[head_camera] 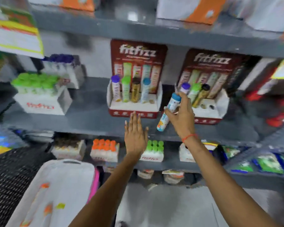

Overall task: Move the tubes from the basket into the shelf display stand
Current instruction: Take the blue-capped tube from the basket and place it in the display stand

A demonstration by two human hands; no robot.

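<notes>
My right hand (pixel 181 117) grips a white tube with a blue cap (pixel 162 121), tilted, in front of the right red display stand (pixel 206 119). That stand holds three upright tubes (pixel 194 92) with purple, green and black caps, and open holes to their right. The left red display stand (pixel 133 113) holds several upright tubes (pixel 129 89). My left hand (pixel 135 134) is flat, fingers stretched toward the left stand's front, holding nothing. A black mesh basket (pixel 8 176) sits at the lower left.
A grey shelf (pixel 82 122) carries the stands and white boxes of green-capped tubes (pixel 34 86) and purple-capped tubes (pixel 61 63). Lower shelves hold orange-capped (pixel 104 149) and green-capped (pixel 154 149) tube boxes. A white bag (pixel 56 190) lies beside the basket.
</notes>
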